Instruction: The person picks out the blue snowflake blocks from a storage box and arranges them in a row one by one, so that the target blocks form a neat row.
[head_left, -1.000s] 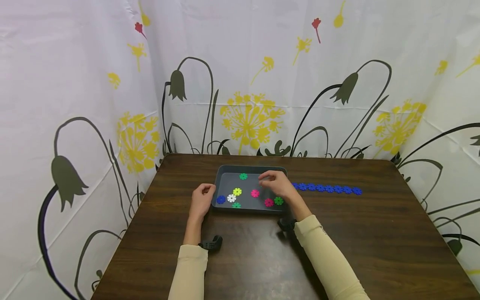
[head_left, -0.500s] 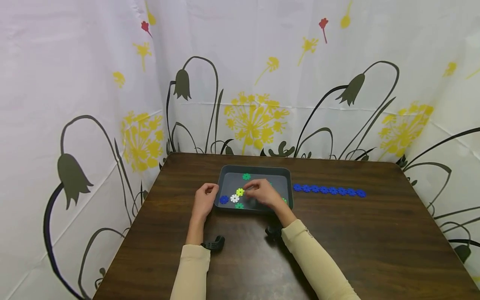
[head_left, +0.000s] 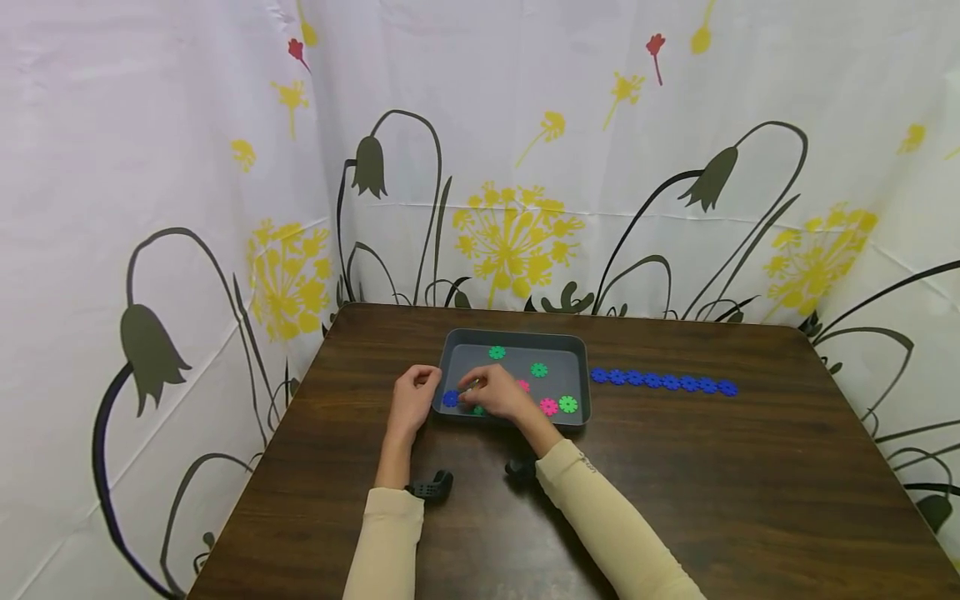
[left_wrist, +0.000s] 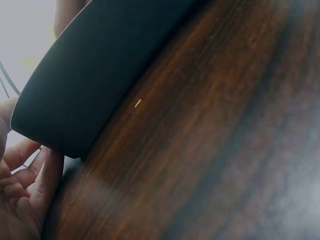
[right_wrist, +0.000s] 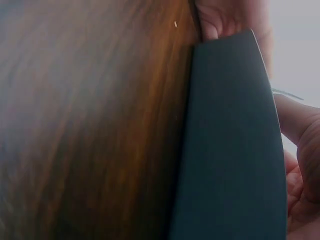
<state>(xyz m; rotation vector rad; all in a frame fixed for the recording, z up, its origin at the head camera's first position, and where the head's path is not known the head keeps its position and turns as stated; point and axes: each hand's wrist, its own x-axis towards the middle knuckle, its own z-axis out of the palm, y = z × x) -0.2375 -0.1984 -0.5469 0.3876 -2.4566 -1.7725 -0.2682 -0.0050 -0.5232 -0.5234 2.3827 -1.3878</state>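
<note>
In the head view, a dark grey tray (head_left: 517, 337) holds several flower-shaped, notched plastic discs. My left hand (head_left: 411, 404) grips the tray's left wall between thumb and fingers; the left wrist view shows the fingers (left_wrist: 49, 175) against its outside. Over the left part of the tray, my right hand (head_left: 495, 393) reaches with thumb and forefinger slightly apart. Its fingertips are beside a blue disc (head_left: 450, 399), which lies flat in the tray. A green disc (head_left: 478, 410) is partly hidden by that hand. The yellow disc is hidden, and the white one is largely covered.
Other discs in the tray are green (head_left: 539, 370), pink (head_left: 548, 406) and light green (head_left: 567, 404). A line of blue discs (head_left: 671, 382) extends along the wooden table (head_left: 675, 483) right of the tray. A patterned curtain (head_left: 510, 150) hangs behind.
My right hand has moved left across the tray to the blue disc, uncovering the pink and green discs on the right. My left hand stays at the tray's edge. The view has shifted slightly.
</note>
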